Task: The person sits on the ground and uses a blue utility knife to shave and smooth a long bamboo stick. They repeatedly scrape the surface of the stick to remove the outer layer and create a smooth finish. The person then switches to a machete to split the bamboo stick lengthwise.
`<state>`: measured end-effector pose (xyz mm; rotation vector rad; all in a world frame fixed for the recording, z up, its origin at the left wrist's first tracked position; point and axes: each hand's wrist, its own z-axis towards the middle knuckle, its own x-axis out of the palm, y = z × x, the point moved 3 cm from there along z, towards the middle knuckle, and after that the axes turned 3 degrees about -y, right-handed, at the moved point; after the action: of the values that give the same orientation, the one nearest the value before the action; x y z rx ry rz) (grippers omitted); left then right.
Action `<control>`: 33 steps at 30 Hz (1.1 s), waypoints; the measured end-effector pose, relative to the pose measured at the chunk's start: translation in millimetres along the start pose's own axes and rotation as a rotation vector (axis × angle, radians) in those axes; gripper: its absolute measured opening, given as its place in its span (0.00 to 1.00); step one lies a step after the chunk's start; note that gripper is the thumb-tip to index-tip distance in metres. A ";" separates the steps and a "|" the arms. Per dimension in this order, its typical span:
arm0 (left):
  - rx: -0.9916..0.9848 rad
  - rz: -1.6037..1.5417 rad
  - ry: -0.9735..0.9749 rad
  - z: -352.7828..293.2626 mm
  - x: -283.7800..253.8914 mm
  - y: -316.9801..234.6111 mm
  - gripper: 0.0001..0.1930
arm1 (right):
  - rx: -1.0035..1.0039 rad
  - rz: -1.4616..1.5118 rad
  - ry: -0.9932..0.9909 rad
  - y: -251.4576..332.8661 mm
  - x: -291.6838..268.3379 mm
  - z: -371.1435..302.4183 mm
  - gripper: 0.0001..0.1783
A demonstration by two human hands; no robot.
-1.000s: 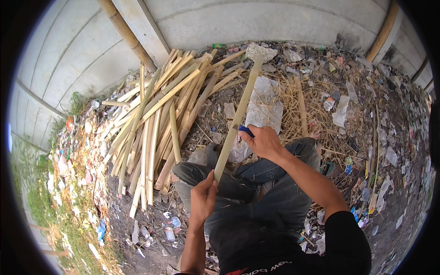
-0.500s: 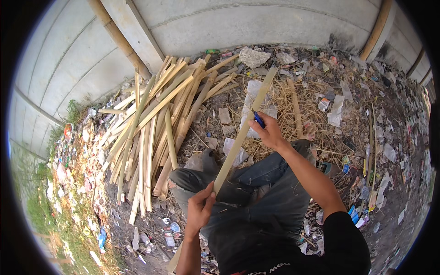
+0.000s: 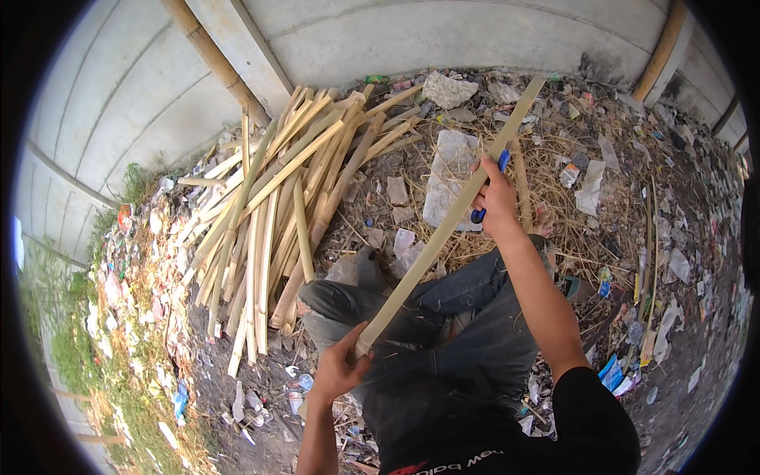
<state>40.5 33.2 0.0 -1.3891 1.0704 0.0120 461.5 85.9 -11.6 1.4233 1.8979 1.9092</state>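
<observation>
A long, pale green bamboo strip [image 3: 435, 247] slants across my lap from lower left to upper right. Its near end is held in my left hand [image 3: 339, 370], fingers closed around it. Further up the strip, my right hand [image 3: 499, 198] is closed on a blue tool [image 3: 503, 161] that looks like a cutter knife. The tool's blue ends show on both sides of the hand, while my fingers cover its middle and its blade cannot be made out. My right fingertips lie against the strip's edge.
A heap of split bamboo strips [image 3: 277, 206] lies to the left. Beyond my knees are a pale flat block [image 3: 448, 178], dry shavings [image 3: 566, 210] and a bamboo piece [image 3: 522, 186]. Litter covers the ground. A concrete wall [image 3: 451, 39] with bamboo poles [image 3: 212, 59] stands behind.
My right hand has moved up and to the right with the blue tool. The strip's far end has swung right and farther out, and my left hand now grips its near end.
</observation>
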 end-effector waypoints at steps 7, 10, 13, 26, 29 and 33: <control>0.077 0.020 -0.213 -13.2 0.4 29.8 0.24 | -0.068 -0.371 0.223 22.0 13.0 -28.4 0.20; -0.078 -0.095 -0.228 -12.5 8.5 26.4 0.24 | -0.323 -0.624 0.358 0.7 17.0 -54.8 0.22; -0.103 -0.117 -0.271 -9.9 5.5 14.7 0.24 | -0.347 -0.803 0.464 -3.5 20.8 -73.4 0.22; -0.202 -0.327 -0.144 -11.5 7.4 17.0 0.27 | -0.520 -1.084 0.223 22.6 37.4 -20.3 0.33; -0.216 -0.383 -0.100 -11.8 7.5 17.5 0.26 | -0.469 -1.081 0.234 23.1 40.8 -27.9 0.33; -0.106 -0.523 -0.095 -18.1 10.8 38.4 0.26 | -0.442 -1.088 0.384 6.4 43.2 -60.9 0.34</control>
<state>13.6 22.8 -33.0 -1.7123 0.6110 -0.2474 401.5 67.5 29.2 -0.1550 1.6233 1.8156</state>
